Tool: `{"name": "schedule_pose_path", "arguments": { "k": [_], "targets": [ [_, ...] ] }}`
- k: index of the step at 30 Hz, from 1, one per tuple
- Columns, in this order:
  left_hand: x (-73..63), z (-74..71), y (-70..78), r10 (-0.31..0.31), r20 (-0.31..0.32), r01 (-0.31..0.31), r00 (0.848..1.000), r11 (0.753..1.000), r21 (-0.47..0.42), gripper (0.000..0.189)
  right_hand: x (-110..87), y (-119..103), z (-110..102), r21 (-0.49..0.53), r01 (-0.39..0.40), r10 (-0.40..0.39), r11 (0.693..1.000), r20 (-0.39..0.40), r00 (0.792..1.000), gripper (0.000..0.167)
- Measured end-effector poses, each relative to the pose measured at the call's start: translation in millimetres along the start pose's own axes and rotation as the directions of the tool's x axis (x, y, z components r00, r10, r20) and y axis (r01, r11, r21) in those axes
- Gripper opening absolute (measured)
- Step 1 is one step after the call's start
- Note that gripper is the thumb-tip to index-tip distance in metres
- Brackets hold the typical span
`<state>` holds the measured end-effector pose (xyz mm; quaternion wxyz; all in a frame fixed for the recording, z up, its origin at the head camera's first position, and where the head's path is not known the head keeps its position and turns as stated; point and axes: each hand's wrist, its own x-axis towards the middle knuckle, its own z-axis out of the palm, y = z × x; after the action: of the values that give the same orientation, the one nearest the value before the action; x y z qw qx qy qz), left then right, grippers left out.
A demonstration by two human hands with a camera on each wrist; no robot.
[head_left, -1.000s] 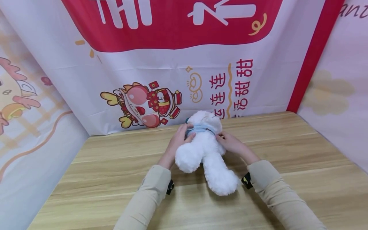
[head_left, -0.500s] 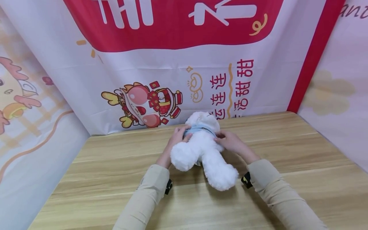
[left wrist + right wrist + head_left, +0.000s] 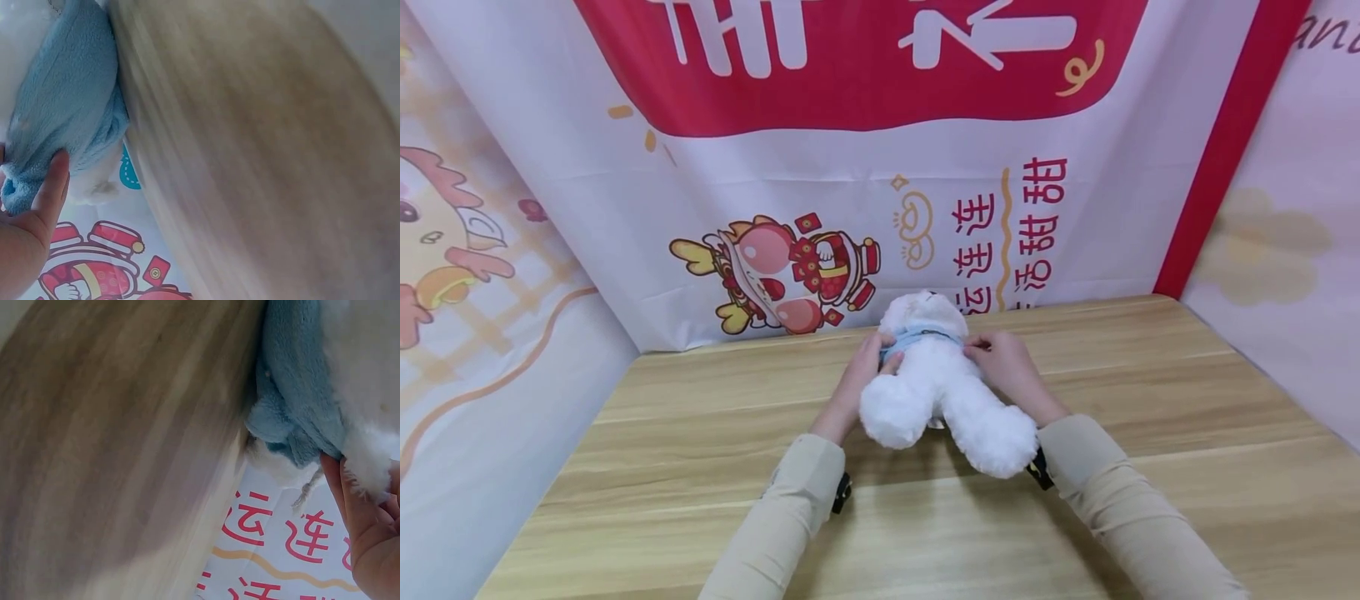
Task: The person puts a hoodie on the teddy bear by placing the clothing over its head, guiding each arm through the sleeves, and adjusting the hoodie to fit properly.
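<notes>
A white plush toy (image 3: 940,375) lies on the wooden table with its head toward the back wall and its legs toward the person. Soft blue cloth (image 3: 917,332) wraps its neck like a scarf. At the toy's left side, my left hand (image 3: 859,375) grips the cloth; in the left wrist view a finger presses into the bunched blue cloth (image 3: 75,94). My right hand (image 3: 1009,367) pinches the cloth's edge on the other side. In the right wrist view its fingertips (image 3: 334,472) meet the blue cloth (image 3: 300,381) beside white fur (image 3: 369,469). The toy's face is hidden.
The wooden table (image 3: 700,467) runs back to a hanging white and red banner (image 3: 820,158) with a cartoon figure and red characters. Printed cloth panels (image 3: 497,400) stand at the left and right. The toy's head is close to the back edge.
The toy has turned a little: its head has shifted left, and the leg on the right has swung up and right toward the right sleeve. Both hands stay at the neck cloth.
</notes>
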<state>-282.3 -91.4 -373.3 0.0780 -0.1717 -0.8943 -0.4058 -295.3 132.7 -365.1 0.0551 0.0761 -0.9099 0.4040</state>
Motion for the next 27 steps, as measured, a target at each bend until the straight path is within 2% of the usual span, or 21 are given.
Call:
{"name": "schedule_pose_path", "arguments": {
  "k": [8,12,18,22,27],
  "targets": [
    [-0.1,0.6,-5.4,-0.09,0.032,0.091,0.995,0.996,-0.026,0.034,2.4,-4.6,-4.3,0.007,0.013,-0.013,1.0,-0.029,0.999,0.02],
    [0.4,-0.5,-6.1,-0.113,0.05,0.112,0.992,0.994,0.012,0.033,2.4,-6.8,-5.7,0.017,0.02,-0.02,1.0,-0.039,0.999,0.021],
    [1.8,-6.1,-4.7,-0.155,0.066,0.148,0.986,0.984,0.1,0.029,2.5,-9.4,-4.7,0.002,0.096,-0.095,0.995,-0.023,0.995,0.019],
    [1.8,-8.9,-3.0,-0.116,0.045,0.109,0.992,0.986,0.124,0.022,2.6,-10.0,-2.5,0.022,0.15,-0.15,0.988,0.017,0.989,0.016],
    [1.5,-7.4,-1.4,0.012,0.017,-0.014,1.0,0.992,0.128,0.025,5.4,-6.8,1.8,0.043,0.234,-0.235,0.971,0.022,0.972,0.016]
  ]
}}
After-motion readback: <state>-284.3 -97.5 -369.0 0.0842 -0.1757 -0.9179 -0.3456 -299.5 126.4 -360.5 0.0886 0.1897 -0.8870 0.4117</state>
